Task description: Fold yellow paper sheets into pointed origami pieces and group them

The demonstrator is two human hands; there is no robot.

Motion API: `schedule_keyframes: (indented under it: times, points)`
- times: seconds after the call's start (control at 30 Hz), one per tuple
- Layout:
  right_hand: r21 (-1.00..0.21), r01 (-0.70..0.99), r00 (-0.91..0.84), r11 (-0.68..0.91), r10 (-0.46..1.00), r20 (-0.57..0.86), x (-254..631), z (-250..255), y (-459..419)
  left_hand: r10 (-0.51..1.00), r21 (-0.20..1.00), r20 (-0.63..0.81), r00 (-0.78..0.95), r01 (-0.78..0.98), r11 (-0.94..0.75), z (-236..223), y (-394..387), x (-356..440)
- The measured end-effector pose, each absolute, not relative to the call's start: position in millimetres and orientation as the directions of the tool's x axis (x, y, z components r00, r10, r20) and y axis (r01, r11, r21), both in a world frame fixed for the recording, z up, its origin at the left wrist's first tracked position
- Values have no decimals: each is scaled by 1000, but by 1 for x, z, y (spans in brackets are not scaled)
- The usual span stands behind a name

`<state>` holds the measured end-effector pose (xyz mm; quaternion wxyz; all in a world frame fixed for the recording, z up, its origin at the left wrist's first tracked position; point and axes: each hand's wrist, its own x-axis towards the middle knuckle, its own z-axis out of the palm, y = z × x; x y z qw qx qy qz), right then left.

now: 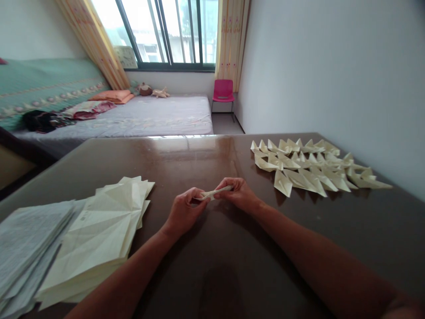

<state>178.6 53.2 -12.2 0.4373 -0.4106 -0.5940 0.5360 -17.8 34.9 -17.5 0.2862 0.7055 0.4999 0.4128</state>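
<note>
Pinching folded paper (213, 194) — left hand (184, 210), right hand (239, 193) — over table (212, 257), creased sheets (102, 221) nearby

A pink chair (223, 91) stands beside a bed (159, 114) bearing orange pillows (112, 96), below a window (168, 33).

The left forearm (122, 274) is slanting up and inward from the lower left, and the right forearm (312, 246) is reaching in from the lower right, showing more of its length. Both bare arms are converging ahead of the body. The left hand (183, 213) is curling its fingers over toward its thumb (202, 205) in a pinch. The right hand (239, 193) is pinching too, its bent fingers pointing leftward. The two hands are facing each other, close together.
</note>
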Motion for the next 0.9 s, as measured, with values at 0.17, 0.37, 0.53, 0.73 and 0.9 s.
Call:
schedule_keyframes:
  times: [0.17,0.37,0.53,0.73,0.9]
  points:
    - [-958,197,-273,210,950,152,183,-15,59,952,790,277,130,534,-302,-23,46,-32]
    - [-925,214,-203,313,941,272,189,-22,66,930,673,269,251,642,-368,-25,54,-44]
    - [-797,442,-245,412,910,334,189,-22,61,890,637,335,310,622,-456,-29,57,-44]
    - [-802,448,-136,395,917,375,191,-31,64,916,752,350,194,525,-399,-36,69,-47]
    - [-867,427,-56,256,965,257,188,-31,78,939,822,298,174,454,-345,-34,71,-46]
